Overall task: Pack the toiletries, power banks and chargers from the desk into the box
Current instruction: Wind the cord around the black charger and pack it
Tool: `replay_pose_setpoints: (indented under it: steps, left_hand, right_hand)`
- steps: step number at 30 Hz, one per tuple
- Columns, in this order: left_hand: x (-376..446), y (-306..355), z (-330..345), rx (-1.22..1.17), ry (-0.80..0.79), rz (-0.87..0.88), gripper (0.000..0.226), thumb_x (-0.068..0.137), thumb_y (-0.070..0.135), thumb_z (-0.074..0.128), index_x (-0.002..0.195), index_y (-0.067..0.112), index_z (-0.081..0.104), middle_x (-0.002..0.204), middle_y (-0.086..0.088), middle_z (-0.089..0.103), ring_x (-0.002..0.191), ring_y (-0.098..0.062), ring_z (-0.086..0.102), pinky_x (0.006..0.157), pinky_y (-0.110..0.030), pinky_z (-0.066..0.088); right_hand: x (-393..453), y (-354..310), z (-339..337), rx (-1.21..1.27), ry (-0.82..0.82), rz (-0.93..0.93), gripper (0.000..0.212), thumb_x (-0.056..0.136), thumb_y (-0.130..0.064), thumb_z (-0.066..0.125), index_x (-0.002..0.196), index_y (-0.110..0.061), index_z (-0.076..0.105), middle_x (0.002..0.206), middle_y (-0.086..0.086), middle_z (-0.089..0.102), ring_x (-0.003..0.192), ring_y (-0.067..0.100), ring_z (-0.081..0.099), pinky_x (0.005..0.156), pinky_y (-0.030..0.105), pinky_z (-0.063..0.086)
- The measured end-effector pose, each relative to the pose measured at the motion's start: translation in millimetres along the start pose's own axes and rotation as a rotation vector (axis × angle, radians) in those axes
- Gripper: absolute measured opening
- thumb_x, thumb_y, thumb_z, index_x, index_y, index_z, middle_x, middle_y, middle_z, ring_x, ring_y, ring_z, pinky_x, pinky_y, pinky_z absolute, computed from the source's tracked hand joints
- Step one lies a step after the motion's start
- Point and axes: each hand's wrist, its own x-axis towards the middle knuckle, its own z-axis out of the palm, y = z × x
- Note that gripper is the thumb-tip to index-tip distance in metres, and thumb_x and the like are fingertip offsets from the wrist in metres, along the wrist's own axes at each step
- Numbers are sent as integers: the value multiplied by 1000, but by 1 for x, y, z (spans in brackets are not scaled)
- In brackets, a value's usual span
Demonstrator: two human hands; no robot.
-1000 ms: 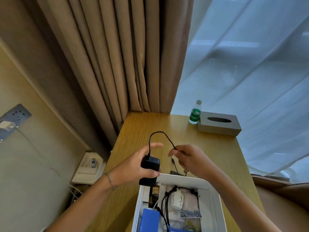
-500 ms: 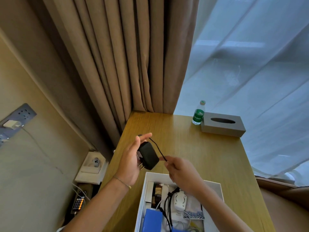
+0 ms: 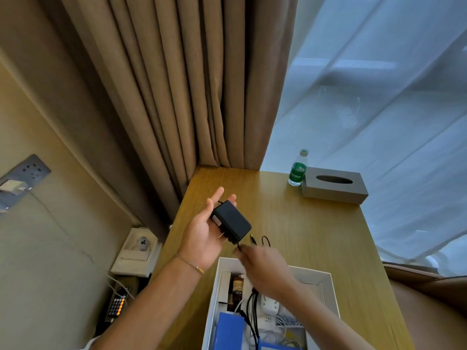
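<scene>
My left hand [image 3: 202, 236] holds a black charger [image 3: 231, 221] above the wooden desk [image 3: 316, 231], thumb along its left edge, prongs toward the palm. My right hand [image 3: 265, 266] pinches the charger's thin black cable [image 3: 238, 246] just below the adapter. The cable's plug end [image 3: 253, 239] and a small loop [image 3: 265, 240] show beyond my right fingers. The white box [image 3: 318, 274] sits at the desk's near edge, under my right wrist. Inside it lie a blue power bank [image 3: 228, 329], a brown bottle [image 3: 237, 286], a white charger [image 3: 269, 303] and black cables.
A green-labelled water bottle [image 3: 298, 170] and a grey tissue box [image 3: 333, 188] stand at the desk's far right. Brown curtains [image 3: 177, 97] hang behind the desk. Left of it are a wall socket [image 3: 25, 170], a low white stand [image 3: 139, 246] and a remote [image 3: 116, 303].
My left hand has turned the charger flatter onto the palm and lifted it slightly. My right hand slid down the cable to just under the adapter, taking up the loop.
</scene>
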Motion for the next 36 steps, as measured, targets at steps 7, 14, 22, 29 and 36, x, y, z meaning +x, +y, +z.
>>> replay_pose_setpoints:
  steps: [7,14,22,29,36]
  left_hand:
    - [5,-9,-1,583,18,307,46,105,20,46,146,42,47,122,26,62,111,10,58,84,-10,49]
    - [-6,7,-27,692,-27,176,38,109,24,34,134,38,59,123,-10,70,118,-30,63,101,-47,52]
    - [-23,10,-1,410,-103,-22,42,105,38,36,143,29,51,123,-17,69,116,-33,65,92,-44,49]
    - [-20,-1,16,293,104,91,49,106,34,40,153,26,33,122,-19,71,118,-33,64,101,-47,51]
    - [-25,14,-3,929,-11,2,31,105,42,38,125,34,60,129,2,66,113,-11,64,92,-42,59]
  right_hand:
    - [-11,-36,-17,37,-117,-154,34,105,-35,40,94,-18,68,75,0,65,62,14,57,63,36,50]
    - [-13,-7,-60,187,-43,-123,30,104,-40,42,81,-34,60,70,-2,63,59,9,59,60,27,51]
    - [2,11,-43,371,-5,-46,32,106,-41,42,89,-25,63,61,-8,54,51,2,47,56,25,41]
    - [-9,-4,-25,1266,-89,69,44,107,-42,36,124,-13,64,100,17,76,50,12,36,51,26,40]
    - [-2,10,-38,1269,81,178,38,103,-43,50,116,-12,67,69,7,62,47,10,38,42,21,29]
